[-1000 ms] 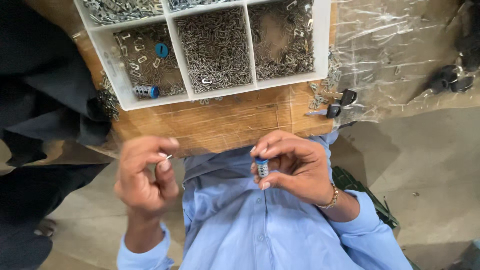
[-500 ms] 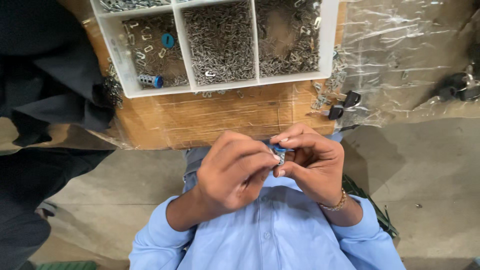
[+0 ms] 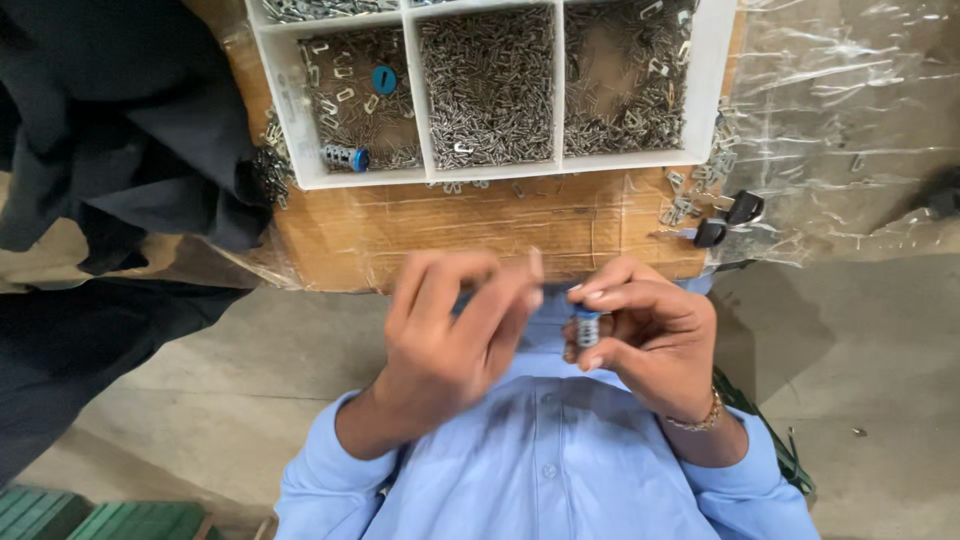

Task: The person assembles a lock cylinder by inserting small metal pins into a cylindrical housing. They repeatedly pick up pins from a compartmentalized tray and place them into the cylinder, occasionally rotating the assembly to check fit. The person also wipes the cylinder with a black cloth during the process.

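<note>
My right hand (image 3: 650, 335) pinches a small metal cylinder with a blue end (image 3: 586, 327), held upright above my light blue shirt. My left hand (image 3: 455, 330) is blurred just to its left, fingers curled, fingertips close to the cylinder but a little apart from it; whether it holds a tiny part I cannot tell. Above both hands sits a white divided tray (image 3: 300, 130) with compartments full of small metal pieces. Its left compartment holds another cylinder with a blue end (image 3: 345, 157) and a blue round cap (image 3: 384, 79).
The tray rests on a brown cardboard-covered surface (image 3: 450, 225) wrapped in clear plastic film (image 3: 850, 130). Loose metal pieces and two black-headed keys (image 3: 727, 220) lie at the tray's right corner. A person in dark clothing (image 3: 110, 150) stands at left. The floor below is concrete.
My left hand came from the left side to meet my right hand at the cylinder, and has now drawn back slightly to the left. The view shifted a little.
</note>
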